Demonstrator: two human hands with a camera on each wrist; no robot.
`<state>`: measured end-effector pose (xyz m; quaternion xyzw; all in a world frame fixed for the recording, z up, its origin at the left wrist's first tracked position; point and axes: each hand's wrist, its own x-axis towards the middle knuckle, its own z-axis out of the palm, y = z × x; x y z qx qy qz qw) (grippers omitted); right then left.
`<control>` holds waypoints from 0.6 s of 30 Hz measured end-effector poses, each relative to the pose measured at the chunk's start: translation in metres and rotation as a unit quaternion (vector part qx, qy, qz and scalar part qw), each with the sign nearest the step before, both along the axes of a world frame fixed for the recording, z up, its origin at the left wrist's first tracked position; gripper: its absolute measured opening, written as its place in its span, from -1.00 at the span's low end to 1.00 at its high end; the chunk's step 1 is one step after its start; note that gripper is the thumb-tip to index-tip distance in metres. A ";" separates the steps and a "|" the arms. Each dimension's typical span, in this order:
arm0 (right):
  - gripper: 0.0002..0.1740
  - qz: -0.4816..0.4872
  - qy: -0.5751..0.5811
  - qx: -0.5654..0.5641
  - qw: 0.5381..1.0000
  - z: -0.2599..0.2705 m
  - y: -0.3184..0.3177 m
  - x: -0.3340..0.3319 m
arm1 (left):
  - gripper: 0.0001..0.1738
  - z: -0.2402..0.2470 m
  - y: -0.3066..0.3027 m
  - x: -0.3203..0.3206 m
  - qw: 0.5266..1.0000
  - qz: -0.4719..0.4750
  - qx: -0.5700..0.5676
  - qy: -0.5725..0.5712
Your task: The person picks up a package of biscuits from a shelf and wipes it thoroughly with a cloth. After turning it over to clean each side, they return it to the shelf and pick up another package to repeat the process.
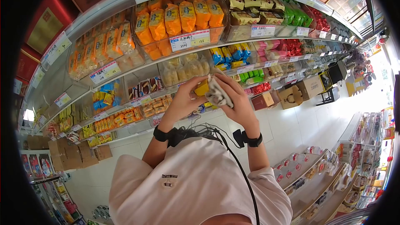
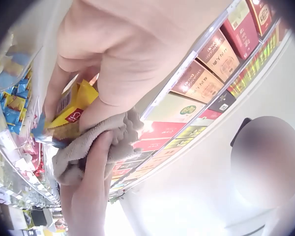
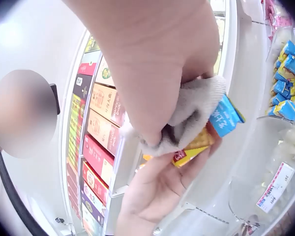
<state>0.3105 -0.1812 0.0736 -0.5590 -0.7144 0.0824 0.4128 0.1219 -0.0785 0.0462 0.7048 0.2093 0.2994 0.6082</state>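
In front of the shelves, my left hand [image 1: 182,102] grips a small yellow and blue snack packet [image 2: 77,105] between thumb and fingers. My right hand [image 1: 236,100] pinches a grey-white cloth [image 1: 217,93], bunched up and laid against the packet. From the right wrist, the packet's blue end [image 3: 226,118] sticks out past the cloth, and a biscuit picture shows on its yellow part. The cloth and the fingers hide the rest of it.
Clear bins of orange-wrapped snacks [image 1: 173,18] and blue-yellow packets [image 1: 231,54] line the shelves, with price tags [image 1: 189,40] along their edges. Gift boxes [image 3: 105,98] stand on the upper shelf. Cardboard boxes [image 1: 68,154] sit on the floor; a black cable [image 1: 239,162] hangs over the shirt.
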 end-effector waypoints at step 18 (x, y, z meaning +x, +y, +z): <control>-0.65 -0.013 0.347 -0.189 0.918 -0.011 -0.006 -0.015 | -0.22 0.010 -0.006 0.013 0.972 0.060 -0.119 -0.191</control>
